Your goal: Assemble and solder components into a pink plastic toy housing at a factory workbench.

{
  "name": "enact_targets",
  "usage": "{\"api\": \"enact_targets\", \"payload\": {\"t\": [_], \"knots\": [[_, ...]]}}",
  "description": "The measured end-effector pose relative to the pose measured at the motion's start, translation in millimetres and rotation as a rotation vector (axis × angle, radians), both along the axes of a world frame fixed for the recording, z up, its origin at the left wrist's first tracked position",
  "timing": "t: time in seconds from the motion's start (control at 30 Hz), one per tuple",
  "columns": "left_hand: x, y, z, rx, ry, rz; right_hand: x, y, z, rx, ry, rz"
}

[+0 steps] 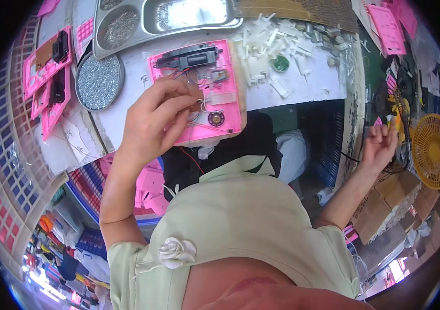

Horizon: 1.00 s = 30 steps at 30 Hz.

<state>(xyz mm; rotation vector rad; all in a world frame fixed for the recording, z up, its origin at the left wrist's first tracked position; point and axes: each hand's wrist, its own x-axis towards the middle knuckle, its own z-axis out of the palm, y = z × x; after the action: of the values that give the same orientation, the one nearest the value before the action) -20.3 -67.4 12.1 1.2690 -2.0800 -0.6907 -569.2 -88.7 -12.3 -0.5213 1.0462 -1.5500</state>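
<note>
- Left hand point(157, 114): over the pink casing point(233, 122), thumb and fingertips pinched together on the end of the white wires point(203, 107); exact tip hidden by the fingers.
- Right hand point(380, 148): far off to the right, well apart from the casing, fingers loosely curled; can't tell if it grips anything. Just beside it, a yellow-and-black thing point(400, 116), blurred.
- Pink casing lies flat at the near edge of the white table point(315, 85), right in front of me.
- In the casing: long black module point(194, 58) along the far side, small grey motor point(219, 76) on the right, translucent strip point(222, 98) nearer, round dark part with a brass-coloured middle point(216, 119) at near right.
- Left of the casing: round dish point(122, 89) full of small metal bits point(98, 82); further left, stacked pink parts point(57, 112) with black modules on them.
- Far side: metal tray point(145, 39), compartments with small metal pieces.
- Right of the casing: loose white plastic pieces point(270, 40), round green thing point(280, 63) among them.
- Far right: yellow round slatted thing point(434, 151), cardboard box point(385, 199) nearer.
</note>
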Motion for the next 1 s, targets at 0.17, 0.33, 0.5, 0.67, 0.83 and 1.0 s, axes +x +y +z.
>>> {"api": "enact_targets", "payload": {"t": [0.17,0.33,0.5,0.67,0.83,1.0], "knots": [[-15.8,3.6,-8.8,-0.112,-0.167,-0.085,163.6,-8.0,-3.3,0.031,0.601,0.229],[-11.2,6.3,-20.5,-0.133,-0.219,-0.076,275.0,-31.7,0.6,-0.381,1.039,0.589],[-11.7,7.2,-23.5,-0.162,-0.148,-0.043,308.8,-47.3,-3.9,-0.462,1.270,0.597],[-20.0,-2.7,-24.2,-0.216,-0.186,0.087,319.8,-58.8,3.2,-0.352,1.448,0.729],[-20.4,-8.7,-23.3,-0.245,-0.201,0.152,325.9,-65.2,14.5,-0.378,1.607,0.782],[-23.1,-7.9,-28.3,-0.300,-0.181,0.136,327.1,-61.0,17.3,-0.438,1.738,0.772]]}}
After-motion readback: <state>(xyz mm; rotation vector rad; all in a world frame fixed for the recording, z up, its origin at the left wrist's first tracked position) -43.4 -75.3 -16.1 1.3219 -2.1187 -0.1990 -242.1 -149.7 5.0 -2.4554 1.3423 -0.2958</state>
